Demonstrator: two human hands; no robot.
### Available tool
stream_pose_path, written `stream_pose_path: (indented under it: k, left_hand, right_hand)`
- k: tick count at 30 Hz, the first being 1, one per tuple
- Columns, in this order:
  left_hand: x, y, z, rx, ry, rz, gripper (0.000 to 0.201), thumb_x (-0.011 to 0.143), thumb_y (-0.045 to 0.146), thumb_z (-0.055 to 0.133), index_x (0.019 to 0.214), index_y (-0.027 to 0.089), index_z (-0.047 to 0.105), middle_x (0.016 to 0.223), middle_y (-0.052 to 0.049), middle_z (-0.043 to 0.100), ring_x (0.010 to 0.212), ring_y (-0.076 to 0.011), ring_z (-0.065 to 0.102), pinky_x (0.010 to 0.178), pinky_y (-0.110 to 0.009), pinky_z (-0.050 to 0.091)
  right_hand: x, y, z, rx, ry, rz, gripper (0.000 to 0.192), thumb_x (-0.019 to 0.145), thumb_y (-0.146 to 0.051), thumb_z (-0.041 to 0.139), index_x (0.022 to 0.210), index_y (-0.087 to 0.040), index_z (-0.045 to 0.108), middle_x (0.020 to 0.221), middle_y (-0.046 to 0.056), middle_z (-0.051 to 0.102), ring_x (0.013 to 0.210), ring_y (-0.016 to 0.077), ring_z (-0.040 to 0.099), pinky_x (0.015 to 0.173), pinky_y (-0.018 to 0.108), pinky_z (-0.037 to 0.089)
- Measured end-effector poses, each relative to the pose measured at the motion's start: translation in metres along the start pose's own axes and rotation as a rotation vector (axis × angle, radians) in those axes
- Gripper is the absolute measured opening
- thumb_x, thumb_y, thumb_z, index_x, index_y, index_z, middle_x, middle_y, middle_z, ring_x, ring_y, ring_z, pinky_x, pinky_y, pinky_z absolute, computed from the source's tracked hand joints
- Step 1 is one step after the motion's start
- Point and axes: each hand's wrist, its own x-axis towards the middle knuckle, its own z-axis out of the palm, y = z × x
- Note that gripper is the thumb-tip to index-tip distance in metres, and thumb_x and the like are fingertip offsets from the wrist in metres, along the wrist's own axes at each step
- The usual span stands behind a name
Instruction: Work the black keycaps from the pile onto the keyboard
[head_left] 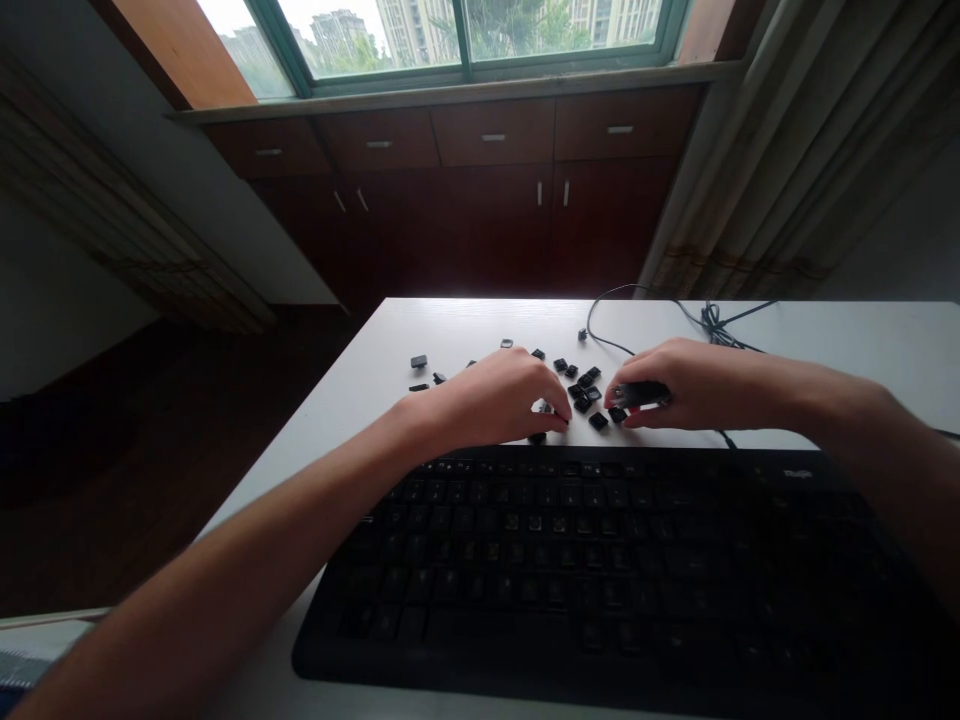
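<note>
A black keyboard (622, 570) lies on the white table (862, 340) in front of me, with several of its keys removed. Loose black keycaps (585, 382) are scattered on the table behind it. My left hand (495, 400) rests over the keycaps, fingertips down among them; I cannot tell whether it pinches one. My right hand (690, 385) holds a long black keycap (637, 394) between thumb and fingers just above the table.
A black cable (622, 320) runs across the table's far side from the keyboard. One keycap (418, 361) lies apart at the left. Beyond the table stand a dark wooden cabinet (480, 200) under a window, and curtains (795, 150) at the right.
</note>
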Motion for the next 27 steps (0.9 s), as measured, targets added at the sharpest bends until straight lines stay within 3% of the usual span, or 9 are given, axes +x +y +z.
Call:
stream_pose_path:
  k: [9, 17, 23, 27]
  left_hand:
    - [0.002, 0.000, 0.000, 0.002, -0.019, -0.005, 0.010, 0.088, 0.030, 0.077, 0.096, 0.026, 0.082, 0.094, 0.003, 0.081, 0.088, -0.0167, 0.073, 0.085, -0.027, 0.052]
    - [0.000, -0.001, -0.001, 0.029, -0.018, -0.006, 0.011, 0.087, 0.034, 0.078, 0.095, 0.027, 0.081, 0.092, 0.003, 0.079, 0.077, -0.0133, 0.069, 0.074, -0.023, 0.051]
    - [0.000, -0.003, -0.003, 0.064, -0.053, -0.009, 0.013, 0.091, 0.034, 0.072, 0.099, 0.030, 0.081, 0.095, 0.003, 0.079, 0.075, -0.0125, 0.070, 0.073, -0.023, 0.051]
    - [0.002, -0.005, -0.001, 0.067, -0.049, 0.002, 0.016, 0.092, 0.037, 0.069, 0.100, 0.030, 0.081, 0.098, 0.001, 0.080, 0.082, -0.0158, 0.072, 0.079, -0.026, 0.053]
  right_hand:
    - [-0.001, -0.004, -0.003, 0.024, -0.009, 0.013, 0.021, 0.087, -0.035, 0.066, 0.104, -0.029, 0.076, 0.093, 0.000, 0.078, 0.076, 0.0179, 0.069, 0.066, 0.028, 0.046]
    - [-0.001, -0.011, -0.005, 0.033, -0.007, 0.036, 0.015, 0.084, -0.035, 0.069, 0.092, -0.023, 0.073, 0.084, 0.002, 0.075, 0.068, 0.0163, 0.063, 0.061, 0.028, 0.042]
    - [-0.007, -0.020, -0.015, -0.019, 0.074, 0.014, 0.022, 0.083, -0.039, 0.071, 0.092, -0.020, 0.071, 0.087, 0.003, 0.073, 0.070, 0.0155, 0.060, 0.060, 0.028, 0.039]
    - [-0.022, -0.025, -0.025, -0.089, 0.224, 0.027, 0.022, 0.082, -0.039, 0.074, 0.089, -0.018, 0.069, 0.082, 0.002, 0.070, 0.067, 0.0134, 0.057, 0.059, 0.027, 0.037]
